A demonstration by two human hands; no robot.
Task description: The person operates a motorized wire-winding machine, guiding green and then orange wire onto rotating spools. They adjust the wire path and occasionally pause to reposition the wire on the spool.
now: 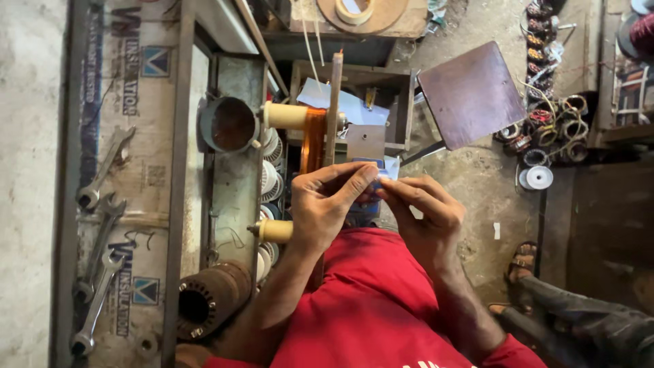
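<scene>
A motor-rewinding workshop: spanners (102,170) lie on the tabletop (34,204) left of a copper-wire winding spool (312,140); a motor stator (208,300) sits below it, wound coils (552,126) on the concrete floor (477,184) to its right.

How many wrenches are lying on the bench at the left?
3: an upper wrench, a middle wrench and a lower wrench, in a column on the bench. None looks hidden.
</scene>
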